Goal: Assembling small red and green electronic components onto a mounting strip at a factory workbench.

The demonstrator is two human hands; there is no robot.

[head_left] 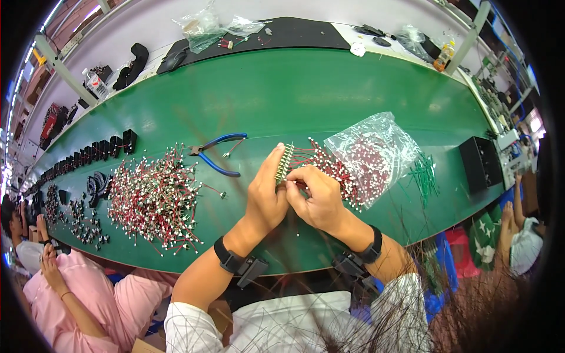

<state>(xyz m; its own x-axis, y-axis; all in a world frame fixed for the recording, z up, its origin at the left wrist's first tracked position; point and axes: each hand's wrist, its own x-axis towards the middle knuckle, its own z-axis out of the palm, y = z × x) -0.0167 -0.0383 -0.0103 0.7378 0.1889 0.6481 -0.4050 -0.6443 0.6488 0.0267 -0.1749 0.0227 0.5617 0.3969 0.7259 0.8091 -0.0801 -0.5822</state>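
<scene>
My left hand holds a narrow green strip upright over the green table; a row of small parts with red wires sticks out of it. My right hand pinches at the lower end of that strip, fingertips touching it. The red wires fan to the right into a pile of small wired parts. That pile spills from a clear plastic bag lying just right of my hands.
Blue-handled cutters lie left of my hands. Farther left spreads a big heap of red-wired parts, then black parts. Green wires and a black box sit at the right. Other people sit at both sides.
</scene>
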